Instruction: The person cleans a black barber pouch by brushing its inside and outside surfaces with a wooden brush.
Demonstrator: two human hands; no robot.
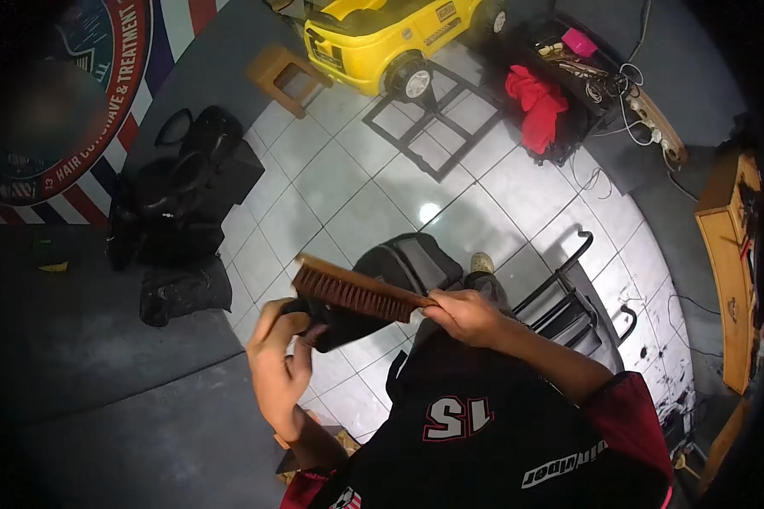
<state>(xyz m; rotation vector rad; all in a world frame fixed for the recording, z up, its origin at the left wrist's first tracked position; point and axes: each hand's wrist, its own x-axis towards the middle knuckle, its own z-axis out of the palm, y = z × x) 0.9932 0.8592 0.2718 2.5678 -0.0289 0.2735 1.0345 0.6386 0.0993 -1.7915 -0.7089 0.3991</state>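
The pale tiled floor fills the middle of the frame, with a yellow toy car parked at the top, perhaps to leave the centre free for working. Its upper edge is cut off. Just above the person's lap, near the centre, lies a grey-and-black bag-like thing (a backpack, possibly), its lower part hidden. Before it is a dark piece, so black that its outline is hard to make out.

The right hand is closed around the handle of a wooden brush, just left of centre; gripping that end presumably keeps the fingers clear of the bristles, which face down toward the dark piece. Whether they touch it I cannot tell. The left hand, left of centre, is curled at the dark piece's edge, likely to steady it, but blurred fingers hide whether it grips.
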